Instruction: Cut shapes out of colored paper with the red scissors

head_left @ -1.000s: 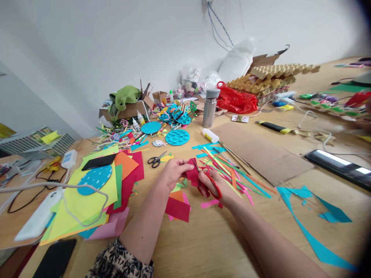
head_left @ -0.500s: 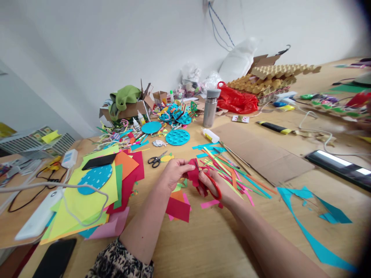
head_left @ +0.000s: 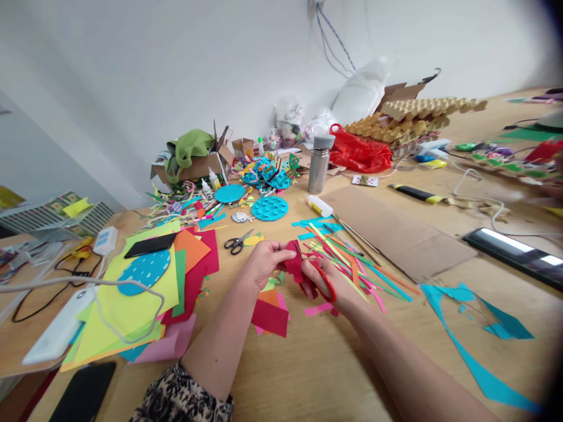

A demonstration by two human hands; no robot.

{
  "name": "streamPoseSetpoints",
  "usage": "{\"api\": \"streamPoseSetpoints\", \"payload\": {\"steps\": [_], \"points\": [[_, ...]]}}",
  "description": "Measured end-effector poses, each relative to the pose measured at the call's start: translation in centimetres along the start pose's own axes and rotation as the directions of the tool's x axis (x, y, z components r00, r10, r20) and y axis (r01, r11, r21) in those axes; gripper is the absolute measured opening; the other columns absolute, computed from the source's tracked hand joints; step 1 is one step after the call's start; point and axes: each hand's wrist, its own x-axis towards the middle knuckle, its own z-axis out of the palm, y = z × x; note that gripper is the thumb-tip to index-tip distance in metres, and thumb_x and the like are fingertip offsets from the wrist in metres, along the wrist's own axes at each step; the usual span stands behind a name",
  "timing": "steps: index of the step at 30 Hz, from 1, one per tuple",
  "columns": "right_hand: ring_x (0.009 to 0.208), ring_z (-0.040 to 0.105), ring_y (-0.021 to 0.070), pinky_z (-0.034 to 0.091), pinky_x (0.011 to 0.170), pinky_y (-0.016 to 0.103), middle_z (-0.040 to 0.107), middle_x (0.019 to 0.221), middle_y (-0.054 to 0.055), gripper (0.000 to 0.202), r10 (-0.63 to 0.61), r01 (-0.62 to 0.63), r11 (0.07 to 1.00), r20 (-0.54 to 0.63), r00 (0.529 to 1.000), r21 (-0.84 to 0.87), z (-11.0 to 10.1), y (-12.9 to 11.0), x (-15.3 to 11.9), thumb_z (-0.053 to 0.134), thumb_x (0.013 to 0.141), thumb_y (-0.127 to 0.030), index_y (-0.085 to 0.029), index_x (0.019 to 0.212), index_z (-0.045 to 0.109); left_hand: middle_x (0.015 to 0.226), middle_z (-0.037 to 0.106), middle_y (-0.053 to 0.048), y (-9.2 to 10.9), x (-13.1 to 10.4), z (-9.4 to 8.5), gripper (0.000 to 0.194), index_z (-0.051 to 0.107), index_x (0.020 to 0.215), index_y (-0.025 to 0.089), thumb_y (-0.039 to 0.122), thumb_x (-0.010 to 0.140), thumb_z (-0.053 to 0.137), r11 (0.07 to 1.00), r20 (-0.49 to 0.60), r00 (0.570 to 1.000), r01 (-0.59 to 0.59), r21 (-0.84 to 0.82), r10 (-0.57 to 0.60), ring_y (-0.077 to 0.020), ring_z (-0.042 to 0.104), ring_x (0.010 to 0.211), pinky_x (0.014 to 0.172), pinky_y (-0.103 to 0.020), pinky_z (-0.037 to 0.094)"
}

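A small piece of red paper (head_left: 294, 268) is pinched between the thumb and fingers of my left hand (head_left: 269, 261), above the table. My right hand (head_left: 336, 287) is closed round red-handled scissors (head_left: 326, 283), whose blades meet the paper's upper right edge. Just below my hands lie a dark red paper rectangle (head_left: 271, 317), orange and pink pieces, and a pink scrap (head_left: 317, 309). A second pair of scissors, with black handles (head_left: 234, 245), rests beyond my left hand beside a yellow paper cutout (head_left: 254, 240).
Coloured paper strips (head_left: 352, 258) and a cardboard sheet (head_left: 396, 234) lie to the right, with blue offcuts (head_left: 475, 351) nearer. Stacked coloured sheets (head_left: 145, 316) hold a phone (head_left: 149, 245) at left. A steel bottle (head_left: 319, 167) and blue paper discs (head_left: 270, 208) stand farther back.
Hardly anything differs. The red paper and the scissors have shifted very slightly in my hands; both arms stay in the same place.
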Motion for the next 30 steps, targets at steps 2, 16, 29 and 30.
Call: {"api": "streamPoseSetpoints", "payload": {"steps": [2, 16, 29, 30], "points": [[0.039, 0.043, 0.0105, 0.030, 0.043, 0.025, 0.049, 0.041, 0.001, 0.070, -0.005, 0.005, 1.000, 0.001, 1.000, 0.009, 0.03, -0.12, -0.03, 0.042, 0.085, -0.079, -0.019, 0.048, 0.048, 0.067, 0.069, -0.004, -0.02, 0.03, -0.05, 0.031, 0.070, 0.072, 0.011, 0.030, 0.053, 0.086, 1.000, -0.005, 1.000, 0.000, -0.004, 0.000, -0.0118, 0.061, 0.058, 0.061, -0.025, 0.048], [0.040, 0.044, 0.0110, 0.032, 0.044, 0.025, 0.052, 0.043, 0.001, 0.065, 0.034, -0.034, 0.999, -0.005, 0.999, 0.016, -0.01, 0.04, -0.02, 0.043, 0.086, -0.077, -0.019, 0.057, 0.051, 0.064, 0.066, -0.003, -0.06, -0.02, 0.02, 0.027, 0.069, 0.070, 0.011, 0.028, 0.055, 0.084, 1.000, -0.011, 1.000, -0.018, 0.019, 0.018, -0.0100, 0.057, 0.055, 0.059, -0.024, 0.044], [0.038, 0.043, 0.0111, 0.030, 0.041, 0.025, 0.051, 0.042, 0.000, 0.062, 0.017, -0.016, 0.999, -0.011, 1.000, 0.042, -0.02, 0.53, 0.07, 0.047, 0.085, -0.076, -0.019, 0.062, 0.055, 0.066, 0.067, -0.003, -0.19, 0.15, -0.21, 0.028, 0.070, 0.071, 0.011, 0.029, 0.056, 0.083, 1.000, 0.005, 1.000, -0.015, 0.022, 0.014, -0.0100, 0.058, 0.055, 0.060, -0.024, 0.044], [0.037, 0.043, 0.0110, 0.030, 0.041, 0.025, 0.051, 0.042, 0.000, 0.062, 0.015, -0.014, 0.999, -0.011, 1.000, 0.044, -0.01, 0.59, 0.08, 0.047, 0.084, -0.076, -0.019, 0.060, 0.054, 0.066, 0.067, -0.003, -0.16, 0.14, -0.19, 0.028, 0.070, 0.072, 0.011, 0.029, 0.055, 0.084, 1.000, 0.002, 1.000, -0.012, 0.019, 0.012, -0.0101, 0.058, 0.055, 0.060, -0.024, 0.045]]}}
